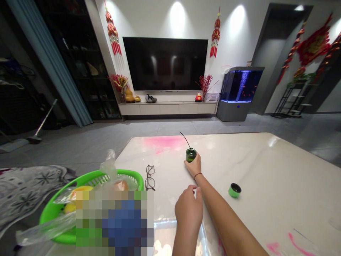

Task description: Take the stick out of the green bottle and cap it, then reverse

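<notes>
I am looking at the living room of a home. There is a big wall television [165,64] over a low cabinet [167,109], a lighted fish tank [241,87], and red hanging decorations [113,33].

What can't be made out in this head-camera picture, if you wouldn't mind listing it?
All in the head view:
Green basket: contents hidden by a pixelated patch and a clear plastic bag.
Left hand: its curled fingers hide whether it holds anything.
Right hand: its grip on the green bottle is unclear from this angle.
Small green-and-black piece: too small to identify.
</notes>
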Available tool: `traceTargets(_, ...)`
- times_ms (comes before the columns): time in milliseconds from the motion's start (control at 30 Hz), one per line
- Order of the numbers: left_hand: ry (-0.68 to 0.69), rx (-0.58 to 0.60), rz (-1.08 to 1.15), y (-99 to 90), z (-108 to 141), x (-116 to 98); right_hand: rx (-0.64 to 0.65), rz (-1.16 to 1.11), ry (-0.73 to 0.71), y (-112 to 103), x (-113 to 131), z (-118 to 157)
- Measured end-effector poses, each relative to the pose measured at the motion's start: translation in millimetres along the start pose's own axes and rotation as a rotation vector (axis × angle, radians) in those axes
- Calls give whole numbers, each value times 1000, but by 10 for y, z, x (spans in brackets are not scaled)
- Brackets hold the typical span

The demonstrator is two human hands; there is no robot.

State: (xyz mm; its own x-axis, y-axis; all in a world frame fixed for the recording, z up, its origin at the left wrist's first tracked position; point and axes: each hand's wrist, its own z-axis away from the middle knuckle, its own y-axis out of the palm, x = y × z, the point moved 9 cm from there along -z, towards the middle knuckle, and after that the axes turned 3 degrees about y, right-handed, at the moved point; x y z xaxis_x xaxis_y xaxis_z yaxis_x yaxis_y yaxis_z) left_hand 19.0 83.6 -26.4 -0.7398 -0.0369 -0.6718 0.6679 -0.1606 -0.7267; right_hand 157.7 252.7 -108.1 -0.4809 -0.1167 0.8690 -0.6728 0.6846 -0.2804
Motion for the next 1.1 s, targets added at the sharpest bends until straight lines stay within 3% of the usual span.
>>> traceTargets(267, 8, -1, -9, 8, 8, -16, -27, 60, 66, -38, -42, -8)
traceTargets(700, 3, -2, 4, -7, 20, -13, -29, 38, 14, -53, 12, 6)
traceTargets(1100, 14, -4, -1, -7, 25, -34, 39, 20, 25, 9, -1, 10)
